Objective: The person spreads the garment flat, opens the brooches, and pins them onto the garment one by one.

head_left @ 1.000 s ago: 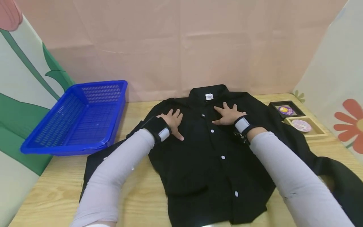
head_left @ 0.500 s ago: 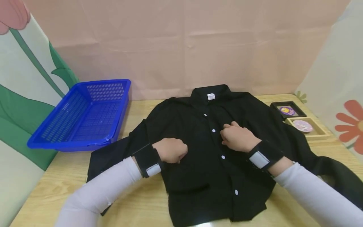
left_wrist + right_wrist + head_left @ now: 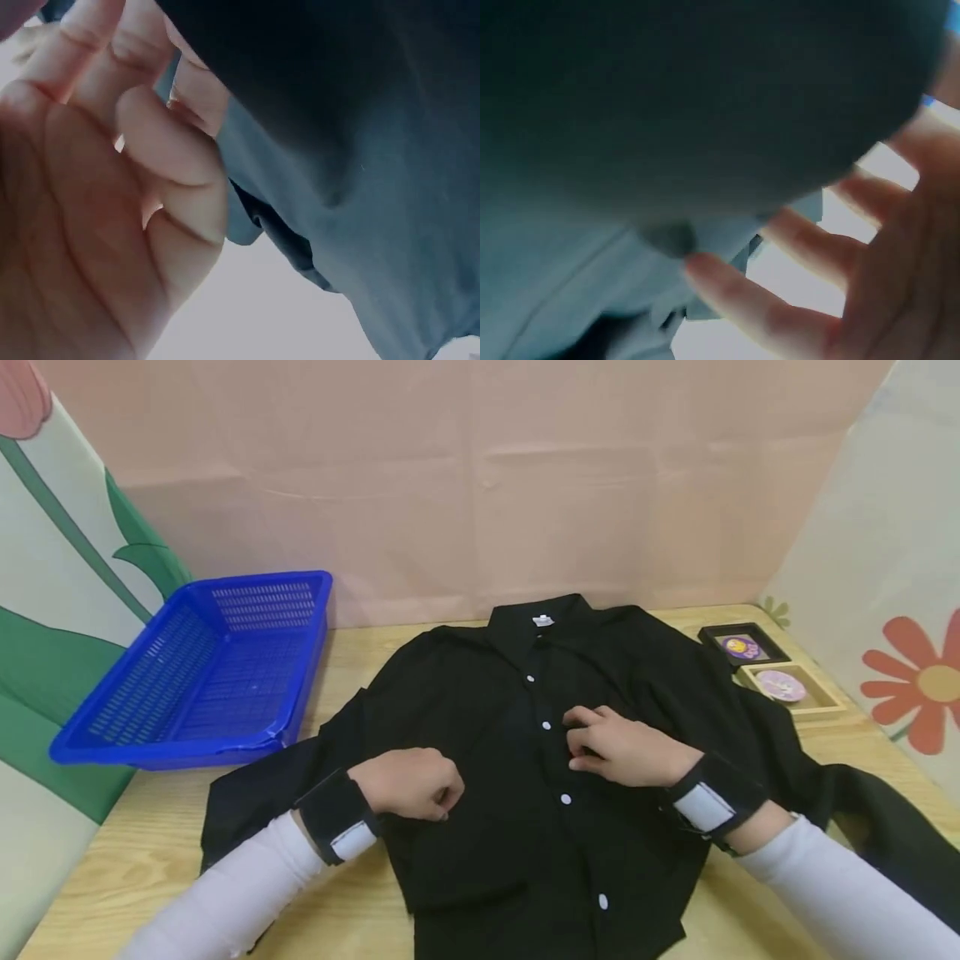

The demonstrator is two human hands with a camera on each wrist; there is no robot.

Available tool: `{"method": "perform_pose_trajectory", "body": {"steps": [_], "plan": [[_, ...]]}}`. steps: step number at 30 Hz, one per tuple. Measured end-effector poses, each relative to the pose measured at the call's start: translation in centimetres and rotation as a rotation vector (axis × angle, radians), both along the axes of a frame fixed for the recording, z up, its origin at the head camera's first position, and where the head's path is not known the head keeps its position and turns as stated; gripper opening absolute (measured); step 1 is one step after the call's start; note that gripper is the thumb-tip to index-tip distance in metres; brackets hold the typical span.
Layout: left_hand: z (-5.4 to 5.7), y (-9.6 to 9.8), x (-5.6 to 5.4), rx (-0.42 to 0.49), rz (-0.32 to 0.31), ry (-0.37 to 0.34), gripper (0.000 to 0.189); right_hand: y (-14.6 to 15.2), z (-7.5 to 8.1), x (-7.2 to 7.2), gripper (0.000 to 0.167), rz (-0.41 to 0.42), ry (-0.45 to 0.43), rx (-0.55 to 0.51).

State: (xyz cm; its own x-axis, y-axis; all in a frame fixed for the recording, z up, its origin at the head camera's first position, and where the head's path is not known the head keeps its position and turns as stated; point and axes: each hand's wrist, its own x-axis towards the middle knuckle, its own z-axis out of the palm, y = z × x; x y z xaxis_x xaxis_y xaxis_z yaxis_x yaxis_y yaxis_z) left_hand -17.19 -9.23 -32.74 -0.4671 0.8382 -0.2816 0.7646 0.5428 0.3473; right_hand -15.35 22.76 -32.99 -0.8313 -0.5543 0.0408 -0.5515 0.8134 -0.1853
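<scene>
A black button-up shirt (image 3: 480, 743) lies spread front side up on the wooden table, collar towards the back wall. White buttons run down its middle. Over the left side of the shirt front is my left hand (image 3: 412, 783), fingers loosely bent; the left wrist view shows its palm (image 3: 82, 225) with no cloth in it. My right hand (image 3: 626, 747) hovers over or touches the shirt beside the button row, its fingers half bent and apart. In the right wrist view, those fingers (image 3: 750, 300) hold nothing, close to the dark cloth (image 3: 667, 150).
A blue plastic basket (image 3: 303, 693) stands at the left, near one shirt sleeve (image 3: 262, 793). At the right are a black frame (image 3: 772, 652) and a pale wooden tray (image 3: 828, 706) with a pink disc. A pink backdrop (image 3: 480, 493) closes off the rear.
Both hands have left the upper chest of the shirt, where they lay with fingers spread, and have come nearer to me. Their fingers are now bent. The shirt lies nearly as before.
</scene>
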Motion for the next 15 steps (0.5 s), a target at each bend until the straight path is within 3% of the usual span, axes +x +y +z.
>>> {"method": "perform_pose_trajectory", "body": {"steps": [3, 7, 11, 15], "plan": [[0.8, -0.1, -0.5, -0.07, 0.045, -0.032, 0.026, 1.1, -0.3, -1.0, 0.01, -0.152, 0.006, 0.005], [2.2, 1.1, -2.8, -0.09, 0.091, 0.052, 0.023, 2.9, -0.5, -2.4, 0.049, -0.374, -0.055, 0.06], [3.1, 4.2, -6.4, -0.01, 0.114, 0.232, 0.013, 4.5, -0.9, -3.6, 0.093, -0.414, -0.208, 0.125], [2.1, 7.8, -10.4, -0.017, 0.139, 0.305, 0.041, 4.8, -1.2, -4.3, 0.116, -0.444, -0.317, 0.147]]}}
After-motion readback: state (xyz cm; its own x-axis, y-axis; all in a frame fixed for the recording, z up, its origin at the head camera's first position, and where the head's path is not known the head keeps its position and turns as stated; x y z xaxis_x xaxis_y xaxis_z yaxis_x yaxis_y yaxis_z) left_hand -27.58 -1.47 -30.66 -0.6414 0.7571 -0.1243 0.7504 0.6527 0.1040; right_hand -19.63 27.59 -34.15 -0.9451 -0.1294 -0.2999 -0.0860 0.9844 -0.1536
